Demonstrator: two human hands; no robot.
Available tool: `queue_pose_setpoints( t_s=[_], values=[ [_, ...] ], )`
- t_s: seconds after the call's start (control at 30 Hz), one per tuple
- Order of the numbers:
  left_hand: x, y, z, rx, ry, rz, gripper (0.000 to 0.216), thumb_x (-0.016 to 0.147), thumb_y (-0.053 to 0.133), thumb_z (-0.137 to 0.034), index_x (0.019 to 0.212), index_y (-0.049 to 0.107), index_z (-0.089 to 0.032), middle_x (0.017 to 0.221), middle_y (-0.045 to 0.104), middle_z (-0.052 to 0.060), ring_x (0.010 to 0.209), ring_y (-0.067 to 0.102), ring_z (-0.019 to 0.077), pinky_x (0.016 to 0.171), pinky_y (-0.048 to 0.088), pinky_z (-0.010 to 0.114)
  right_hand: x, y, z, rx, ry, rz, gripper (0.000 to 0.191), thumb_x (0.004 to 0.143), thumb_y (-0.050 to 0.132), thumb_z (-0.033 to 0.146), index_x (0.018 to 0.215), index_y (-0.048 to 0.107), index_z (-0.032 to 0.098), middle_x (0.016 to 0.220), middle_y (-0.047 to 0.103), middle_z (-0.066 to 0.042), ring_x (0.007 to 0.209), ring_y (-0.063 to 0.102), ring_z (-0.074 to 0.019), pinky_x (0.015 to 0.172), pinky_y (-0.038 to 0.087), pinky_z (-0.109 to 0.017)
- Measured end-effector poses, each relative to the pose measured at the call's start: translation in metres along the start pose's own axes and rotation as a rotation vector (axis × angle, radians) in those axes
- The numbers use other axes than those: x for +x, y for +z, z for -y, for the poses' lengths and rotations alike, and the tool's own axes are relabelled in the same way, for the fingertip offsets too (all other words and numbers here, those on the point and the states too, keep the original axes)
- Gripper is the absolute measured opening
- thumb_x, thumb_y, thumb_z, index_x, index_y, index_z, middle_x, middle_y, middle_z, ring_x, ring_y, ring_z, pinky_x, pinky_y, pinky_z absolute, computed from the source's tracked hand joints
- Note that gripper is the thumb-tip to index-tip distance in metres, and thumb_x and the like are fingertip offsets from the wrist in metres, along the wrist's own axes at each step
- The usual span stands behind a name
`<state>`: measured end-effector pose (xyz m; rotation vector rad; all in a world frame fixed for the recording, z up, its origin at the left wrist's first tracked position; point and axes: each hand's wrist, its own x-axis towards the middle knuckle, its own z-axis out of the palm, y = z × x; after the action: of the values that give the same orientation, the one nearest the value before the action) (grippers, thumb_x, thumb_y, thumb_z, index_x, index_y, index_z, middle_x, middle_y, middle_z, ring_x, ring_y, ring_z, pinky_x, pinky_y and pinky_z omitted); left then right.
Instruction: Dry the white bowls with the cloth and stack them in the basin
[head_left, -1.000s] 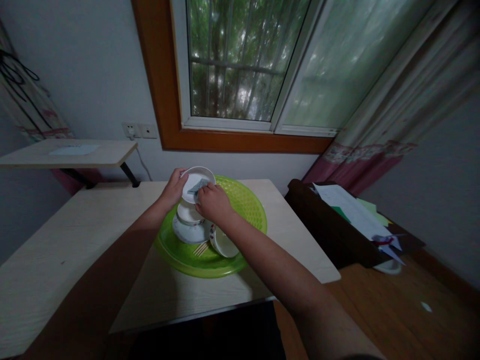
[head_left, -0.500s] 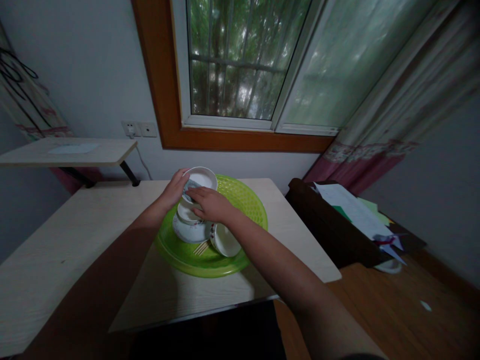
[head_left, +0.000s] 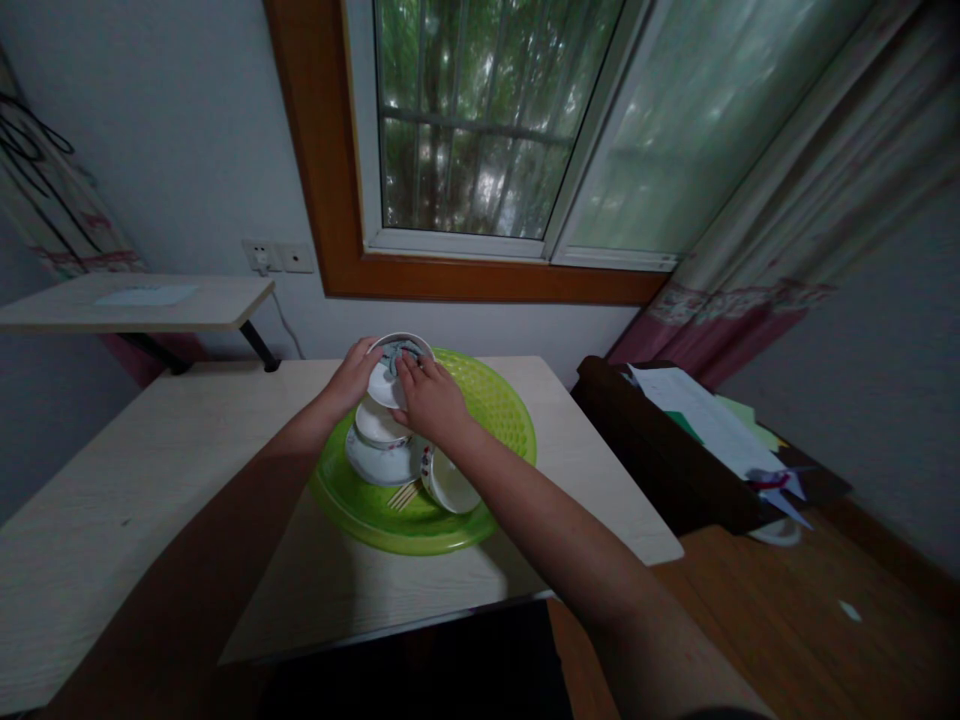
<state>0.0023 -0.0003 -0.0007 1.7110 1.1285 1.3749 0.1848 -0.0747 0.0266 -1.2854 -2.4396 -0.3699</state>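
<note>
From where I stand, the window [head_left: 465, 130] fills the top middle of the frame. Below it, a pale table [head_left: 180, 440] stretches across the left and centre, bearing a round green tray [head_left: 491, 405] at mid-frame. On the tray I see a white plate [head_left: 375, 466] with a small bowl [head_left: 377, 425] on it, and another bowl [head_left: 454, 485] tipped sideways at their lower right. Just above the stack, the left hand [head_left: 354, 378] grips a tilted white bowl [head_left: 385, 388] by its edge; the right hand [head_left: 435, 402] holds a bunched grey cloth [head_left: 394, 354] against its inside. Thin sticks [head_left: 405, 495] lie nearest the tray's lower rim.
</note>
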Motion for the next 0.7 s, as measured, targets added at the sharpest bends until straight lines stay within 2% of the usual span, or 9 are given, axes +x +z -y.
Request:
queue_pose_setpoints(
  t_s=[0.1,0.2,0.3,0.43,0.5,0.6,0.7],
  values=[
    [0.000,-0.002,0.001,0.023,0.006,-0.033,0.051,0.092,0.048,-0.053,0.127,0.058,-0.017,0.126,0.063,0.012,0.122,0.056,0.0263,0.113,0.041,0.044,0.001,-0.006,0.003,-0.053,0.027,-0.003,0.067,0.088,0.071,0.042,0.139,0.053,0.001,0.146,0.054,-0.027,0.134,0.045,-0.0371,0.108,0.041,-0.049],
    [0.000,-0.004,0.002,0.050,0.026,-0.050,0.050,0.092,0.047,-0.053,0.126,0.059,-0.017,0.126,0.062,0.011,0.122,0.056,0.0263,0.112,0.041,0.044,0.002,-0.010,0.005,-0.078,-0.008,0.032,0.043,0.091,0.067,0.043,0.114,0.067,0.006,0.117,0.071,-0.022,0.122,0.052,-0.0352,0.101,0.044,-0.047],
    [-0.002,-0.003,-0.001,0.070,0.039,-0.058,0.048,0.093,0.044,-0.051,0.123,0.059,-0.017,0.126,0.063,0.011,0.121,0.056,0.0263,0.112,0.041,0.044,0.004,-0.011,0.006,-0.083,-0.058,0.060,0.034,0.094,0.063,0.040,0.104,0.070,0.009,0.105,0.074,-0.018,0.114,0.058,-0.0326,0.101,0.044,-0.046],
    [-0.003,-0.002,-0.005,0.056,0.029,-0.073,0.046,0.093,0.042,-0.052,0.120,0.058,-0.017,0.124,0.063,0.011,0.119,0.057,0.0251,0.111,0.042,0.041,0.005,-0.007,0.005,-0.048,-0.113,0.122,0.023,0.099,0.055,0.027,0.111,0.068,0.012,0.108,0.074,-0.015,0.103,0.066,-0.0272,0.095,0.048,-0.041],
    [-0.004,-0.002,-0.006,0.042,0.009,-0.079,0.047,0.093,0.042,-0.053,0.120,0.057,-0.018,0.122,0.063,0.011,0.116,0.057,0.0247,0.109,0.044,0.040,0.005,-0.003,0.003,-0.003,-0.140,0.133,0.025,0.100,0.051,0.021,0.120,0.065,0.014,0.114,0.073,-0.014,0.104,0.067,-0.0257,0.091,0.051,-0.038],
    [-0.003,-0.003,-0.004,0.011,-0.022,-0.066,0.049,0.093,0.043,-0.054,0.124,0.053,-0.018,0.124,0.061,0.011,0.116,0.057,0.0248,0.107,0.045,0.040,0.005,0.005,-0.001,0.078,-0.175,0.103,0.040,0.099,0.052,0.018,0.138,0.056,0.017,0.135,0.066,-0.013,0.119,0.065,-0.0236,0.100,0.051,-0.035],
    [-0.002,-0.002,0.000,-0.065,-0.049,-0.041,0.051,0.093,0.044,-0.052,0.131,0.047,-0.019,0.128,0.060,0.011,0.118,0.058,0.0248,0.105,0.048,0.040,0.005,0.014,-0.005,0.145,-0.222,0.063,0.053,0.097,0.055,0.017,0.149,0.046,0.017,0.155,0.050,-0.012,0.139,0.052,-0.0221,0.114,0.042,-0.034]
  ],
)
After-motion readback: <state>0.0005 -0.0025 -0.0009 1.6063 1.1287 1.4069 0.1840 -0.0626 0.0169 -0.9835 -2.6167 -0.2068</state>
